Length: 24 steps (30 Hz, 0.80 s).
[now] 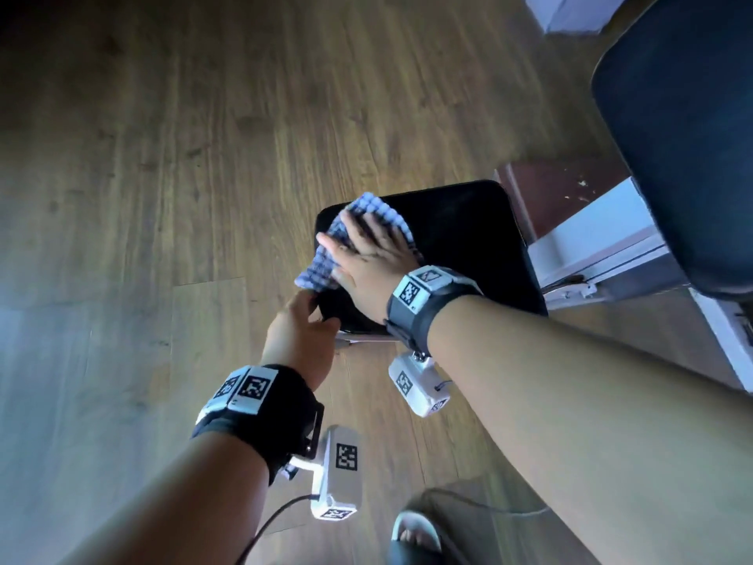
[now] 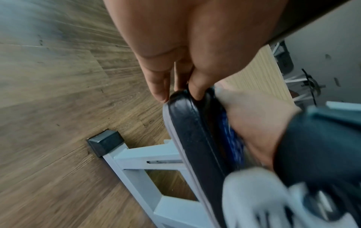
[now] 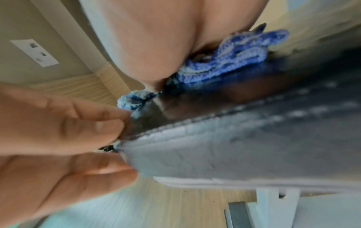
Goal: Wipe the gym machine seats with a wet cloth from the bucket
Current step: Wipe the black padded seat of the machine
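Note:
A black padded seat sits low on a white frame. A blue-and-white knobbly cloth lies on its far left part. My right hand presses flat on the cloth with straight, spread fingers. My left hand pinches the seat's near left corner, thumb on top. The left wrist view shows that left hand pinching the seat's edge, with the cloth under the right hand. In the right wrist view the cloth bunches under the palm on the seat. No bucket is in view.
A large dark backrest pad rises at the right over the white machine frame. Wooden floor spreads to the left. A frame leg ends in a black cap. My sandalled foot stands near the bottom.

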{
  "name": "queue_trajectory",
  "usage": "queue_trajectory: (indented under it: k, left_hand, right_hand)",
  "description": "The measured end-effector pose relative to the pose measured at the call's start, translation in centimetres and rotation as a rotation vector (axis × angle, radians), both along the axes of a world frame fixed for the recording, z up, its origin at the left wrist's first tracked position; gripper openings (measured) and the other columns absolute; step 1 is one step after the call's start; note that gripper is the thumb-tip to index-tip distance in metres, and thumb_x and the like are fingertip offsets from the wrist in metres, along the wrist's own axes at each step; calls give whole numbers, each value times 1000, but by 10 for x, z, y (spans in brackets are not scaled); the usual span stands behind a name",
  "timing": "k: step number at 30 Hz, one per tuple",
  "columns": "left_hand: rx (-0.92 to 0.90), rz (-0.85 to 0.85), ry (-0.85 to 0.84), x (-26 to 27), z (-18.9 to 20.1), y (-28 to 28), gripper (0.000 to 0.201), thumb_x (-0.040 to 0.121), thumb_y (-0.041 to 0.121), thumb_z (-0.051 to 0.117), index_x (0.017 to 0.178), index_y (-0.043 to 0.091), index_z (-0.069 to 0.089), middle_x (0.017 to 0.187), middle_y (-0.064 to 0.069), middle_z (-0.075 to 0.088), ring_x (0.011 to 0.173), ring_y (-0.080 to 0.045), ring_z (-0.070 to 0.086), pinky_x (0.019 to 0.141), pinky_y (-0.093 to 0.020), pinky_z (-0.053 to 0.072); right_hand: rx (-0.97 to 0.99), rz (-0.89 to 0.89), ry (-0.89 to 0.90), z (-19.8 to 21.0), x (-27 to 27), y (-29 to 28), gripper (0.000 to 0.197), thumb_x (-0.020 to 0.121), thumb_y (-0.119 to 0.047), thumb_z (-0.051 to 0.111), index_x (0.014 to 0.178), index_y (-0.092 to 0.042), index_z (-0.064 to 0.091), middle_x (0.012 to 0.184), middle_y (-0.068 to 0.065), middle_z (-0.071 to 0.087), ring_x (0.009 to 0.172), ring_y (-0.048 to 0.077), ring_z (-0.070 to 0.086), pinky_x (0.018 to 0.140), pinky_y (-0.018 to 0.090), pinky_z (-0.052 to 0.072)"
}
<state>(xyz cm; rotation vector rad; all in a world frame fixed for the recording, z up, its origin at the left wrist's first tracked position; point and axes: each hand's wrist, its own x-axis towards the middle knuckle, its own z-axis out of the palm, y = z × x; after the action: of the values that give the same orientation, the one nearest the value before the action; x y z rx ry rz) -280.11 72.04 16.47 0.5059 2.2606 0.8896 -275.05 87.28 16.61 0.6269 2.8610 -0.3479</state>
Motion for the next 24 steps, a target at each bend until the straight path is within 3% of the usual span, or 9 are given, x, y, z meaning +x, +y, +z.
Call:
queue_trajectory:
  k: [3, 6, 9, 14, 17, 20, 22, 24]
  left_hand:
    - [9, 27, -3, -2, 2, -1, 44, 88, 13, 67, 130, 26, 64, 126, 7, 70, 111, -21, 68, 89, -30, 49]
    - [26, 36, -19, 1, 1, -3, 47, 88, 17, 66, 132, 34, 62, 125, 13, 70, 102, -22, 71, 94, -41, 56]
    - [52, 55, -36, 1, -2, -3, 47, 87, 19, 66, 130, 37, 63, 122, 14, 71, 101, -22, 72, 92, -42, 57]
    - [77, 73, -36, 3, -5, -4, 49, 85, 22, 66, 132, 36, 62, 122, 15, 71, 103, -21, 71, 95, -43, 56]
    - [86, 77, -52, 3, -7, -4, 50, 86, 21, 68, 133, 34, 61, 123, 14, 71, 105, -20, 71, 97, -43, 55]
    - [93, 68, -75, -2, -9, -7, 51, 87, 17, 70, 135, 32, 61, 124, 11, 71, 109, -17, 70, 97, -39, 55]
    - [92, 49, -58, -4, -9, -8, 54, 87, 9, 68, 136, 31, 61, 126, 10, 70, 113, -13, 67, 95, -31, 52]
    - [84, 33, -16, -4, -7, -8, 52, 87, 12, 69, 135, 31, 61, 125, 10, 70, 113, -14, 66, 96, -32, 52]
  right_hand:
    - [-18, -6, 2, -4, 39, 14, 52, 101, -44, 27, 151, -46, 11, 163, -8, -8, 150, 22, -6, 121, 46, 1]
    - [16, -241, 0, -8, 109, 51, 54, 101, -41, 28, 151, -47, 9, 164, -7, -7, 150, 23, -3, 121, 45, 5]
    - [6, -398, -44, -4, 168, 69, 55, 102, -35, 30, 152, -44, 9, 163, -4, -10, 150, 25, -5, 122, 43, 6]
    - [49, -625, -70, -7, 154, 47, 55, 101, -36, 29, 150, -44, 7, 163, -1, -10, 150, 28, -4, 118, 55, 13]
    - [37, -481, 5, -7, 113, 9, 56, 99, -37, 33, 149, -44, 9, 163, -2, -9, 150, 29, -5, 117, 57, 9]
    - [-73, -335, 32, -4, 72, -41, 56, 101, -35, 32, 151, -45, 6, 162, -7, -17, 149, 24, -15, 119, 53, -4]
    - [-94, -251, 22, -4, 69, -59, 58, 103, -32, 33, 152, -44, 4, 161, -9, -19, 148, 20, -19, 119, 48, -9]
    - [-84, -160, 18, -4, 87, -53, 61, 103, -27, 34, 152, -43, 3, 161, -11, -19, 148, 17, -18, 120, 43, -9]
